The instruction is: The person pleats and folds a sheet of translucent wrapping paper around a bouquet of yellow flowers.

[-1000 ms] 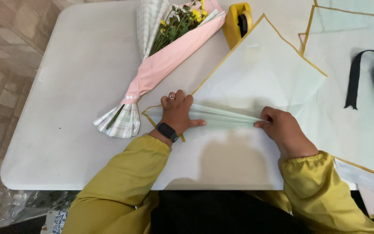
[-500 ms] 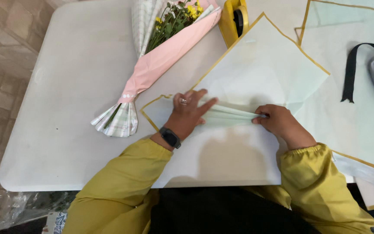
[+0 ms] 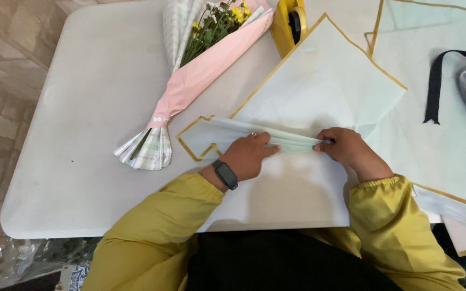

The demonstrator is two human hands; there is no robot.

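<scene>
White table (image 3: 82,108): rounded corners, seen from above, bearing all items below. Pale green wrapping sheet (image 3: 324,86): thin, semi-translucent, edged all round with a narrow gold border; lies flat near the table's front edge, one corner pointing away from the person toward the tape dispenser, another toward the right. Its near portion is gathered into a band of narrow pleats (image 3: 292,141), long axis running left to right across the table, the left end fanning out into a gold-edged flap just beside the bouquet's foot. Further sheets of the same kind (image 3: 449,134): stacked at right, partly under the first. Bouquet (image 3: 200,70): small yellow and white flowers in pink and checked paper, lying diagonally, blooms toward the far edge, stems toward the near left. Left hand (image 3: 249,155): flat, fingers extended rightward, pressing down on the pleats; wristwatch (image 3: 225,174) on the wrist, ring on one finger. Right hand (image 3: 346,148): fingers curled, pinching the right end of the pleated band. Yellow tape dispenser (image 3: 289,24): at the far edge. Black ribbon (image 3: 438,81): looped, at far right.
</scene>
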